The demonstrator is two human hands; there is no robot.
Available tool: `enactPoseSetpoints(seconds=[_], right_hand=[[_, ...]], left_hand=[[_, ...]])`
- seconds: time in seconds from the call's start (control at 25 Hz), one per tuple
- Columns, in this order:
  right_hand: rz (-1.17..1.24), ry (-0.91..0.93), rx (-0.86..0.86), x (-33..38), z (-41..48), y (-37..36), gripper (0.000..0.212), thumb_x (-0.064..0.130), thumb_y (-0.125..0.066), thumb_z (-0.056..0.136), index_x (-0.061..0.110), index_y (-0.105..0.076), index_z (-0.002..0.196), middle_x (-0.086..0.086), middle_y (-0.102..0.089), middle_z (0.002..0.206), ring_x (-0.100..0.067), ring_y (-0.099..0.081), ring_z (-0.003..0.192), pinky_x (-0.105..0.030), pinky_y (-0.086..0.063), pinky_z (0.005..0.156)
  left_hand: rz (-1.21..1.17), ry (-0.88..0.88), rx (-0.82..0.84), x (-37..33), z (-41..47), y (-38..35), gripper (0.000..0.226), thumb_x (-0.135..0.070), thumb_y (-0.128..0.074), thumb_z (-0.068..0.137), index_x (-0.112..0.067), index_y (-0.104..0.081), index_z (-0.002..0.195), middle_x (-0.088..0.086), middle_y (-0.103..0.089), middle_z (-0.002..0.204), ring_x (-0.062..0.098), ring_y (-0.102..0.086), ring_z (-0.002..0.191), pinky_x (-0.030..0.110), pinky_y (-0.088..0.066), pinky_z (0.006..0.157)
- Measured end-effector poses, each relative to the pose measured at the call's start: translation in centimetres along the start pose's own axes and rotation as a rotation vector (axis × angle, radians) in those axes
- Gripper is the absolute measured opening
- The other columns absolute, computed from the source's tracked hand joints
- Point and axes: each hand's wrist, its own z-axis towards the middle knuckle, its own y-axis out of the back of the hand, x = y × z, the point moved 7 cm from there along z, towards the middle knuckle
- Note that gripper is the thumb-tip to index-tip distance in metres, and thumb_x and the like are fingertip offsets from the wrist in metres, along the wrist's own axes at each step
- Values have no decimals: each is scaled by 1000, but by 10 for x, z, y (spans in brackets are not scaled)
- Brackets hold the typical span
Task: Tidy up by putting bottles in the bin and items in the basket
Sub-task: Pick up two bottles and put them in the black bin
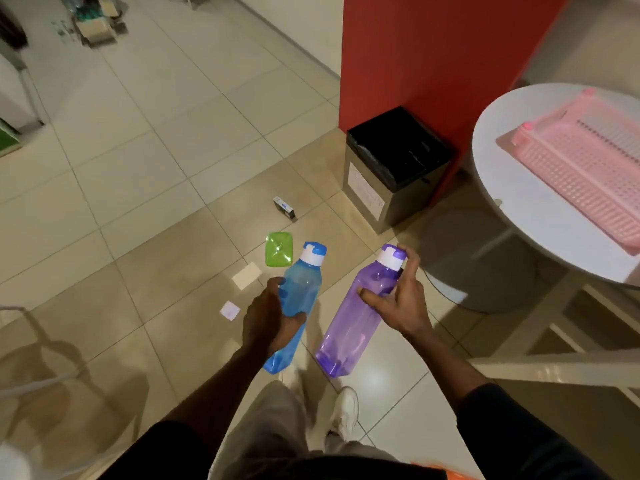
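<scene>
L hand (272, 315) grips blue bottle (299, 292); R hand (398, 303) grips purple bottle (360, 310), both held over tile floor (145, 188). Far right: black-lined bin (398, 157) against red wall (433, 46). Pink basket (581, 161) on round white table (512, 209). Green lid (278, 249), small box (284, 208) & 2 paper bits (246, 276) on floor near left.

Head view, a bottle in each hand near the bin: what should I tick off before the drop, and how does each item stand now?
1. Left hand grips the blue bottle: ok.
2. Right hand holds the purple bottle: ok, thumb on its body.
3. Bin mouth uncovered: ok, black liner at the rim.
4. Bottles above the bin: not ok, both are over the floor, short of it.
5. Room inside the bin: cannot tell, the inside is dark.
6. Way to the bin: ok, it seems; the green box and small carton lie to its left.
</scene>
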Motion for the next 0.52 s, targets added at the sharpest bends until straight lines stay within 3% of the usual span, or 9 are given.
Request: enactPoseSetpoints(seconds=[0.12, 0.24, 0.36, 0.52], right_hand=[[-2, -2, -48, 5, 51, 3, 99, 33, -94, 72, 46, -24, 141, 33, -57, 118, -3, -67, 106, -23, -62, 73], [-46, -44, -82, 2, 105, 1, 99, 29, -95, 72, 32, -25, 143, 34, -56, 115, -5, -67, 102, -32, -65, 77], [-67, -89, -146, 3, 153, 5, 99, 30, -95, 73, 25, -26, 144, 25, -60, 114, -13, -70, 98, -38, -66, 78], [-77, -110, -214, 16, 211, 10, 101, 37, -95, 71, 29, -25, 144, 14, -61, 118, -16, -71, 99, -41, -66, 78]], left_hand=[[-36, -29, 26, -21, 56, -4, 77, -38, -88, 75, -27, -47, 139, -6, -68, 117, 24, -70, 105, 37, -56, 88], [-72, -63, 79, -44, 131, -8, 77, -38, -91, 74, -28, -50, 138, -7, -66, 114, 25, -70, 106, 38, -57, 87], [-85, -100, 139, -71, 201, -8, 77, -36, -92, 74, -28, -51, 138, -8, -65, 115, 25, -70, 106, 38, -58, 86], [-48, -208, 212, -112, 284, -2, 79, -37, -93, 73, -26, -51, 139, -5, -69, 117, 25, -72, 105, 41, -62, 85]])
